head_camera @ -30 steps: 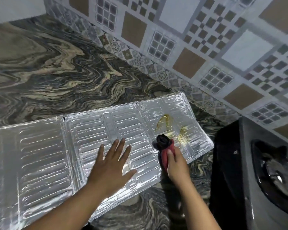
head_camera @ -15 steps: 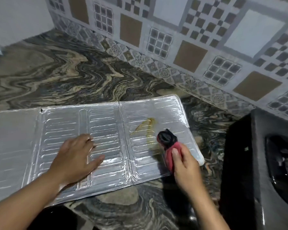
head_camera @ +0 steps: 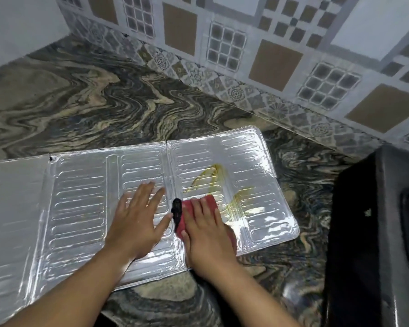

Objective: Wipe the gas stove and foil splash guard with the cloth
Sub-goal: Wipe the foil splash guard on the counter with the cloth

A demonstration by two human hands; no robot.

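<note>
The silver foil splash guard (head_camera: 78, 204) lies flat and unfolded on the marbled counter. Yellow oily streaks (head_camera: 208, 178) smear its right panel. My left hand (head_camera: 137, 220) presses flat on the middle panel, fingers spread. My right hand (head_camera: 208, 234) lies flat on a red and black cloth (head_camera: 182, 213), pressing it onto the right panel just below the streaks. The dark gas stove (head_camera: 373, 232) stands at the right edge, partly out of frame.
The swirled dark marble counter (head_camera: 92, 107) stretches behind and to the left of the foil. A patterned tile wall (head_camera: 246, 43) rises at the back. A narrow strip of counter separates the foil from the stove.
My right hand went from gripping the bunched cloth to pressing it flat on the foil. My left hand shifted right, closer to the fold beside the cloth.
</note>
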